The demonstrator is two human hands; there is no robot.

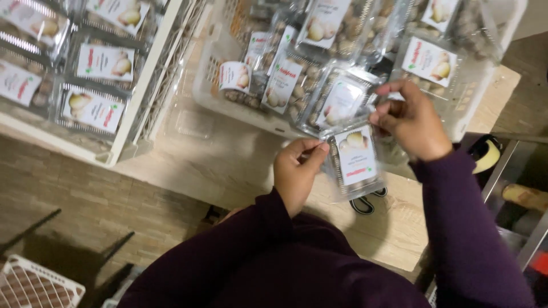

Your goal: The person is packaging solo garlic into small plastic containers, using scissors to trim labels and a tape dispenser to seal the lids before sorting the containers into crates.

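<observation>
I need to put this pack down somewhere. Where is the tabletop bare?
Bare wood table shows between the left crate and the white basket, running toward the left hand. The basket is crammed with packs, and so is the crate.

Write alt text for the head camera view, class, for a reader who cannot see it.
Two hands, left and right, hold a clear labelled plastic pack between them above a wooden table. Behind it, a white plastic crate holds many similar packs; a second crate of packs sits to the left. The person wears dark purple sleeves.
</observation>
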